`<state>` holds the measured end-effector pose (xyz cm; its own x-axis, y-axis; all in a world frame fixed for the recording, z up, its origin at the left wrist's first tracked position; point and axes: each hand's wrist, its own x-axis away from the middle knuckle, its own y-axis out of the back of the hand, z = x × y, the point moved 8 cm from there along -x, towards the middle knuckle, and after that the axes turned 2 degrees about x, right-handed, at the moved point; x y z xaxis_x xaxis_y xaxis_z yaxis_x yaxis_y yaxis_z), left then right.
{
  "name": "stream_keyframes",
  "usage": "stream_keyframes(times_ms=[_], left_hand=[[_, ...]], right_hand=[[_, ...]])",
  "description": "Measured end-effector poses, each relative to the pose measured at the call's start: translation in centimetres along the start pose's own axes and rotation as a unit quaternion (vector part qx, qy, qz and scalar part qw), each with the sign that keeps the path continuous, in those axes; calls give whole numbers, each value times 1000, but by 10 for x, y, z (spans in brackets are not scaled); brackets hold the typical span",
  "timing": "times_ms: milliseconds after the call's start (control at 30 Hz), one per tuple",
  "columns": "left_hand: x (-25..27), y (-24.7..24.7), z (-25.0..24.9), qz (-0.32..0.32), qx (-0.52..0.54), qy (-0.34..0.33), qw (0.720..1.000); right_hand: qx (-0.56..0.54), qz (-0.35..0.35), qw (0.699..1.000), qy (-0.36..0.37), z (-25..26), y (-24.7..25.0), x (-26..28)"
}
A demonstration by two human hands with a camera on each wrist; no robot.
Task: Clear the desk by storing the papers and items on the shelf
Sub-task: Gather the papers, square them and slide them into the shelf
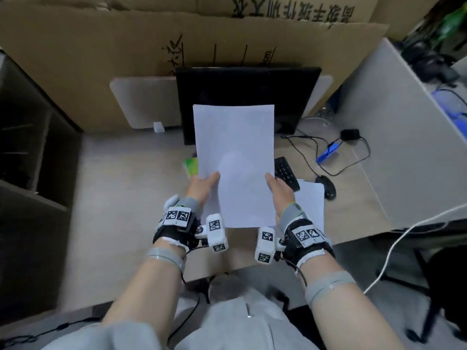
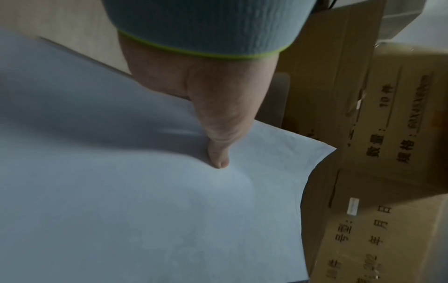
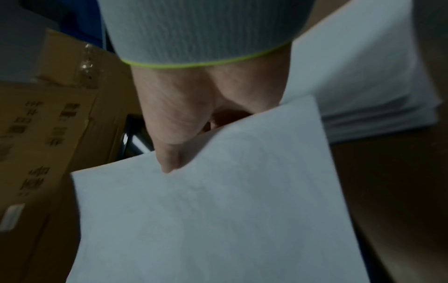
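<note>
Both thumbs on top, left hand (image 1: 202, 186) & right hand (image 1: 279, 190) grip pinching white paper (image 1: 235, 162) edges, above desk (image 1: 113, 188).

Ahead of the hands, brown cardboard sheets (image 1: 101, 59) behind a grey partition panel (image 1: 144, 102); rightward, another divider (image 1: 394, 147); leftward, dark shelving (image 1: 27, 137).

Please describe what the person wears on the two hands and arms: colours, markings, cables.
Both forearms are bare. The left hand and right hand each wear a grey knit cuff with a lime-green edge. Behind it sits a black wrist mount with white blocks carrying black-and-white square markers. Grey straps circle each forearm, and thin black cables run from the mounts.
</note>
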<state>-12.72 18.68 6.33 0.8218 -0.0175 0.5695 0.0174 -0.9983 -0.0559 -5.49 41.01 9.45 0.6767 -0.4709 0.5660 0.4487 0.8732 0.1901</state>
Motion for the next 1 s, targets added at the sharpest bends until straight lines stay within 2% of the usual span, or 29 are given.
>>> stream_keyframes(times_ms=[100, 233, 400, 600, 800, 1000], left_hand=[[11, -36, 19, 36, -7, 17, 999], [17, -78, 19, 50, -44, 24, 997], [10, -96, 13, 32, -54, 18, 998], [3, -151, 29, -2, -79, 36, 996], [-2, -183, 61, -82, -104, 61, 989], [1, -181, 84, -132, -100, 76, 983]], right_hand=[[-19, -66, 997, -46, -26, 52, 1], [-31, -127, 991, -40, -41, 105, -6], [-12, -121, 990, -71, -72, 126, -31], [40, -159, 975, -148, -119, 200, -76], [141, -128, 952, -238, -162, 238, -119], [244, -80, 914, -314, -182, 240, -128]])
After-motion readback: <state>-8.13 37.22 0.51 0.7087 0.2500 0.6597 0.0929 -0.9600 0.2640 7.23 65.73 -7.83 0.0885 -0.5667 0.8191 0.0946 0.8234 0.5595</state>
